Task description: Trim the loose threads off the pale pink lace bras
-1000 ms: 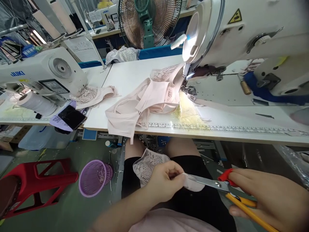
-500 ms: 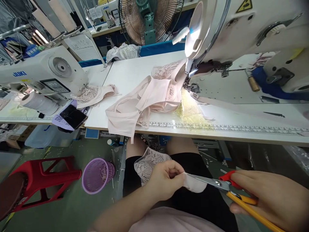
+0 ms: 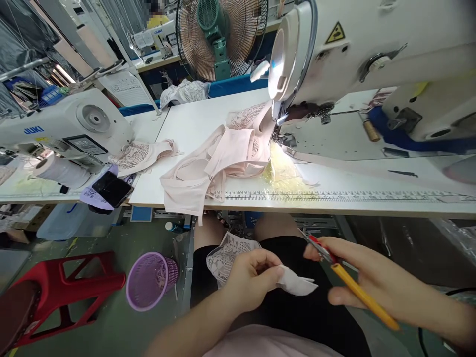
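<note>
**A:** Over your lap, below the worktop (image 3: 334,206): your left hand (image 3: 250,287) pinches a pale fabric piece (image 3: 295,285), fingers closed narrowly on its near end so the free end juts out to the right, clear of your thigh. Why hold it there?

**B:** Held out like that, the loose edge is open to the blades. A lace piece (image 3: 226,253) joined to it drapes over your knee, so your hand bears only the small end.

**A:** And your right hand (image 3: 357,275)?

**B:** It is wrapped around the scissors (image 3: 336,270), red and yellow handles inside the grip, tip pointing up and left, apart from the fabric. You can't tell from here whether the blades are parted.

**A:** Containers?

**B:** A purple basket (image 3: 150,280) stands on the floor just left of your knee, beside a red stool (image 3: 63,292); something pale lies inside, probably scraps, too small to make out. On the worktop, pink garments (image 3: 219,161) lie heaped against the sewing machine (image 3: 372,54).
</note>
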Motion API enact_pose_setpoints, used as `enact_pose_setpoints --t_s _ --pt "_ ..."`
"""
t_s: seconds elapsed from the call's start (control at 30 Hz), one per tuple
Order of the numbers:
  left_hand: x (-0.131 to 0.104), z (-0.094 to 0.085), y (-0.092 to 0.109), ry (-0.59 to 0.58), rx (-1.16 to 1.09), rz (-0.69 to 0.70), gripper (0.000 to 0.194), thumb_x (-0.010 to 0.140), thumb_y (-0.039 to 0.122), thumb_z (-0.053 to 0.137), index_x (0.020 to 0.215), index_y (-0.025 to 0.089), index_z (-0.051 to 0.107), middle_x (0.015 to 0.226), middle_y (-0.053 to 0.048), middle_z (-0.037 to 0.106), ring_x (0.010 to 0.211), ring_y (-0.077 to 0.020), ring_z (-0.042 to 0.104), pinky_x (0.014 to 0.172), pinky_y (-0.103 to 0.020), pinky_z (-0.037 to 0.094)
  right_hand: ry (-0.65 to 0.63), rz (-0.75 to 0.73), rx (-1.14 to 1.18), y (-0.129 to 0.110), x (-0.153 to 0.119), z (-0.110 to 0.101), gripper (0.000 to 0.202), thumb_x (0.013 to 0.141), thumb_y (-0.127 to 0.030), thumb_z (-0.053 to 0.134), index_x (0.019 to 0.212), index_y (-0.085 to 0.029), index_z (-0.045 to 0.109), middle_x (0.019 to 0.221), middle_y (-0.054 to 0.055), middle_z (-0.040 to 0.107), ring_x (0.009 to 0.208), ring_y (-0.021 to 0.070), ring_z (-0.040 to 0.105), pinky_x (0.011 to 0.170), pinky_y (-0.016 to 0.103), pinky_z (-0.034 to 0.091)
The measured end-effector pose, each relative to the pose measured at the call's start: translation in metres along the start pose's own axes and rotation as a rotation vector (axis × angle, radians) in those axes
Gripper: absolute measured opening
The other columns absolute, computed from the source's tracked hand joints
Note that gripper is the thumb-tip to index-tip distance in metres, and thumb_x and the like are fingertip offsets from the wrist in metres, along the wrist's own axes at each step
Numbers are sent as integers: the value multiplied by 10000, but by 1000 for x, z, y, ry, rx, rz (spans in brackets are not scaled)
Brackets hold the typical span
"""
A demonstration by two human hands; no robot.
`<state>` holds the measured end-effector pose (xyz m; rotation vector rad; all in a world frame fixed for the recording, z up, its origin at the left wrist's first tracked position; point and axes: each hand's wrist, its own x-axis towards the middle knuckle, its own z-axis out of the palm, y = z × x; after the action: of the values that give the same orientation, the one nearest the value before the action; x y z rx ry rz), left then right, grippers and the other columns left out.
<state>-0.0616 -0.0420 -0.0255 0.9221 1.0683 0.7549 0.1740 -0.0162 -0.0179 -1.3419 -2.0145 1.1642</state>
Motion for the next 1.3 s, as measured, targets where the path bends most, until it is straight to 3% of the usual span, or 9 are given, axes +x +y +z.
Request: enact_pose_setpoints --t_s 0.13,0.37,0.47,0.6,0.7,0.8,0.87,1.07,1.3 --pt "1 0 -3 12 -13 10 362 702 428 783 816 171 556 685 0 605 594 -102 503 588 -239 379 -85 53 224 -20 12 24 375 748 -585 767 865 -248 650 811 24 670 694 222 616 621 329 519" --pt "3 -4 -7 -53 113 -7 287 771 269 717 904 218 468 699 47 617 574 -93 499 580 -227 369 -144 211 266 -39 21 34 412 711 -592 795 724 -223 611 647 -30 550 564 151 479 511 268 456" --pt "5 -14 -3 -131 353 70 252 767 204 682 954 219 514 791 22 661 681 -132 570 644 -251 411 -86 192 265 -30 13 31 396 736 -577 788 723 -227 605 659 -27 546 560 147 474 500 260 456" --pt "8 -33 -1 -80 615 129 183 724 134 655 885 210 611 858 1 675 815 -179 590 751 -298 428 75 150 277 -8 -2 24 337 798 -557 746 796 -240 629 780 14 612 639 177 568 561 275 520" --pt "11 -40 -3 -78 344 50 102 728 205 699 779 187 614 768 14 618 727 -141 542 697 -269 412 206 165 299 7 -7 18 342 790 -577 742 843 -251 653 835 32 639 692 206 617 574 285 548" --pt "14 -38 -7 -52 -6 -15 311 666 363 821 705 167 583 660 40 543 615 -93 470 612 -237 361 239 228 319 14 -4 17 368 754 -593 762 846 -252 660 832 37 658 670 212 624 528 282 545" --pt "15 -35 -9 2 -88 -26 399 621 431 865 684 158 581 634 45 533 591 -80 449 594 -230 340 231 262 315 13 -2 18 384 726 -598 782 822 -246 661 802 34 661 653 209 621 518 279 543" --pt "17 -31 -8 81 -86 -27 393 674 434 850 693 160 569 638 44 526 594 -85 442 592 -234 342 360 286 341 -8 2 24 365 722 -570 796 752 -244 634 703 -1 604 655 201 593 573 293 535" --pt "17 -26 5 -66 111 50 387 639 297 845 935 171 630 780 15 574 744 -139 522 698 -267 398 343 190 357 -12 -2 21 311 703 -465 802 729 -234 595 691 -13 567 584 159 529 523 272 478"
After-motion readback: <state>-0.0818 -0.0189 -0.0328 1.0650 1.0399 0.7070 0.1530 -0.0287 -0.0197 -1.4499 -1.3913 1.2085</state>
